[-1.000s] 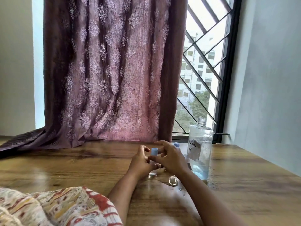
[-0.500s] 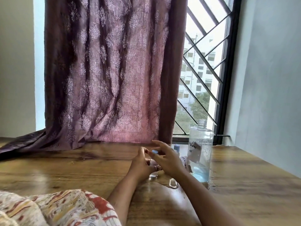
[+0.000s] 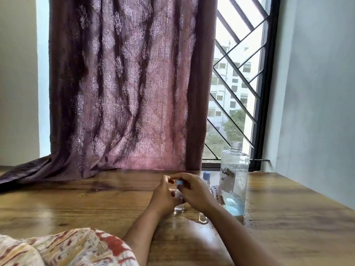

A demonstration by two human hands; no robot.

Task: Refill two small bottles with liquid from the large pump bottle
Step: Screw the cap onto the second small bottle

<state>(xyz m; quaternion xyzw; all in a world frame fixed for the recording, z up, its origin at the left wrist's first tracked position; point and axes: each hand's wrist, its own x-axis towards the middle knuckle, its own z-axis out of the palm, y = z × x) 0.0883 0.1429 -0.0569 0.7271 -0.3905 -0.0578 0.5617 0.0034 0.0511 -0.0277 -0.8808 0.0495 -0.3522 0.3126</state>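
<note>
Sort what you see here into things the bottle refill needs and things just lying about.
Belongs to the job: large clear plastic bottle with open neck and paper label; small clear blue-capped bottle held by left hand and right hand; second small blue-capped bottle beside the large one.
Just there: purple patterned curtain; black window grille; wooden table.

The large bottle (image 3: 234,181) carries a paper label (image 3: 227,176) handwritten "LENS" above "N"; a lower tag (image 3: 215,192) is illegible.

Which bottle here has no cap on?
The tall clear plastic bottle: its threaded neck is bare. The held small clear bottle and the small clear bottle behind it are blue-capped.
</note>
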